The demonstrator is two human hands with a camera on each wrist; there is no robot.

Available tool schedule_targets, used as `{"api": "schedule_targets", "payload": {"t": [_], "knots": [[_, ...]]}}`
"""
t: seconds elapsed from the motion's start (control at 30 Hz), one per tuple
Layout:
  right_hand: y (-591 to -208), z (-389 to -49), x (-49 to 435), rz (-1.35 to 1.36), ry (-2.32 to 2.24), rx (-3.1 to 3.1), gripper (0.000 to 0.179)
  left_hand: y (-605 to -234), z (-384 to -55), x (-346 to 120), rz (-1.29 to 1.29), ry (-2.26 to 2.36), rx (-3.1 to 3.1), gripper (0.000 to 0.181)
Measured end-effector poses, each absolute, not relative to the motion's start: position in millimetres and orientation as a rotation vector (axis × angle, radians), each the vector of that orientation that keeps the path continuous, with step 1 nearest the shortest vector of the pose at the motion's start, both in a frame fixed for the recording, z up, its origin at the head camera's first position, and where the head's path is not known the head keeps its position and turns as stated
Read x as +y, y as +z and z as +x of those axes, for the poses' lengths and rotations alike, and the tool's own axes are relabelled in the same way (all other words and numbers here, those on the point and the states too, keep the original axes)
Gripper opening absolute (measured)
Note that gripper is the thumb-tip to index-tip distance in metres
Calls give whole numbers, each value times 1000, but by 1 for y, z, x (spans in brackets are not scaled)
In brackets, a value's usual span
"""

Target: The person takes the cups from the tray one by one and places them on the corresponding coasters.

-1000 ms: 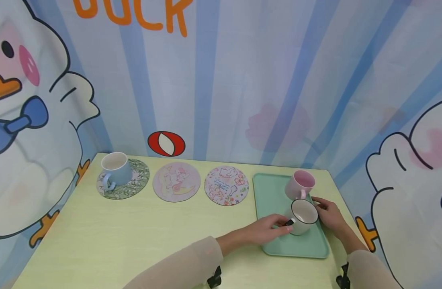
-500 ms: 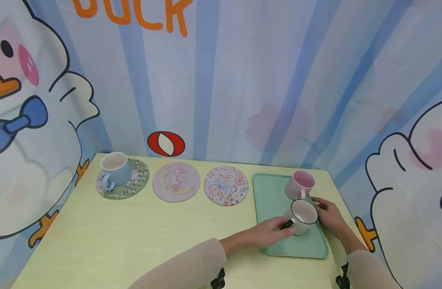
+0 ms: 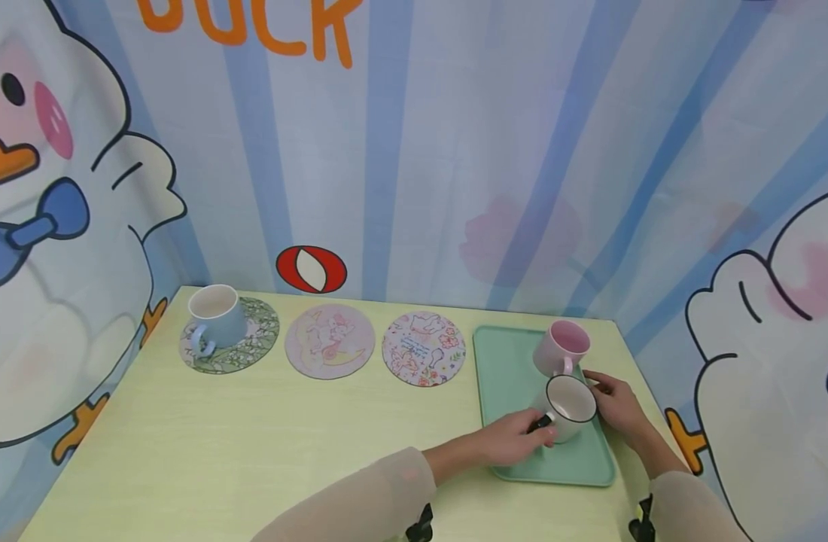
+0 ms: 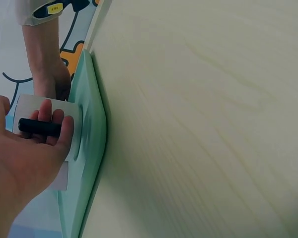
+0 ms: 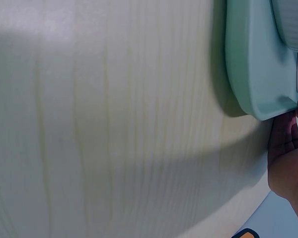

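Note:
A white mug [image 3: 571,400] with a dark rim stands on the green tray [image 3: 509,370] at the right of the table. My left hand [image 3: 512,438] holds the mug by its black handle [image 4: 39,127], the fingers hooked through behind it. Just behind the white mug is a pink mug [image 3: 561,348], also on the tray. At the tray's right edge my right hand [image 3: 619,410] grips the rim, thumb above and fingers along the outside in the right wrist view. The white mug partly hides those fingertips in the head view.
Left of the tray, a floral coaster [image 3: 424,349] and a pink coaster [image 3: 329,342] lie flat in a row. A blue mug [image 3: 227,324] stands on a green patterned coaster [image 3: 265,331] at the far left. A printed curtain [image 3: 427,150] hangs behind the table.
My left hand has slid slightly to the right, its fingers going further round the handle of the white mug. My right hand, the tray and the mugs look the same.

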State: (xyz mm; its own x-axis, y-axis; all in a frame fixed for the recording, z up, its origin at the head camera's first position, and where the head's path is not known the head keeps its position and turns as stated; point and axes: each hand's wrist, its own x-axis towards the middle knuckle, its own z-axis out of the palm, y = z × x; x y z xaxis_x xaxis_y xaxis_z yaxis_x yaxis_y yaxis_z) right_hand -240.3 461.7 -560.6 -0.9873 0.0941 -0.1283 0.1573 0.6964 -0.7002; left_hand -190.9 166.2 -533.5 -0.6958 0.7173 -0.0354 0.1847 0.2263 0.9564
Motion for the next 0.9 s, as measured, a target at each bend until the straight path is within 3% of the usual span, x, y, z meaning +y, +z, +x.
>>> {"api": "schedule_targets", "payload": {"t": [0.9], "knots": [[-559, -239, 461, 189, -1201, 2824, 46, -537, -189, 180, 792, 1558, 2064, 29]]}}
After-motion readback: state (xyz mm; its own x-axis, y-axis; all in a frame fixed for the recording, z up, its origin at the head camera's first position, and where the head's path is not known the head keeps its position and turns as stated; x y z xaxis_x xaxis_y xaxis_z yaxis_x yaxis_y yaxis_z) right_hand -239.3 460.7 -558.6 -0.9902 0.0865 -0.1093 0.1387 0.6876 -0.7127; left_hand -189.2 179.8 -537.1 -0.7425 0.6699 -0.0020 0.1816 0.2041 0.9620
